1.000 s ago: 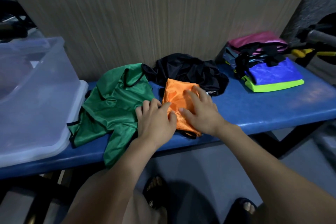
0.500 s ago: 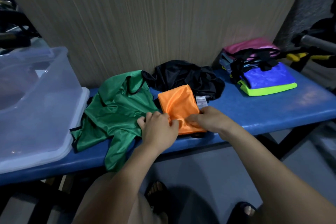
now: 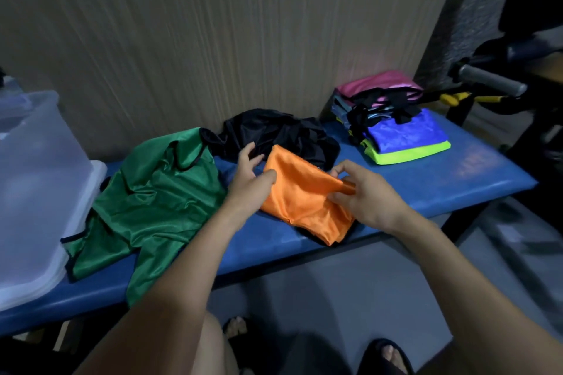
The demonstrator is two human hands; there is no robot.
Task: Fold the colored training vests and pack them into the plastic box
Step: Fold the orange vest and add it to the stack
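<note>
1. The folded shiny orange vest [image 3: 300, 196] lies on the padded blue surface [image 3: 426, 183], its long axis running from far-left to near-right, the near corner at the surface's front edge.
2. Its underside is hidden; the clear plastic box [image 3: 36, 192], well left of the orange vest, is cut off by the frame.
3. The right hand [image 3: 364, 195] pinches the orange vest's right edge, fingers [image 3: 336, 172] curled on the fabric.
4. The left hand [image 3: 249, 181] holds its left edge, thumb on top.
5. The crumpled green vest [image 3: 152, 204] lies just left of the orange vest, the black vest [image 3: 274, 134] behind it.
</note>
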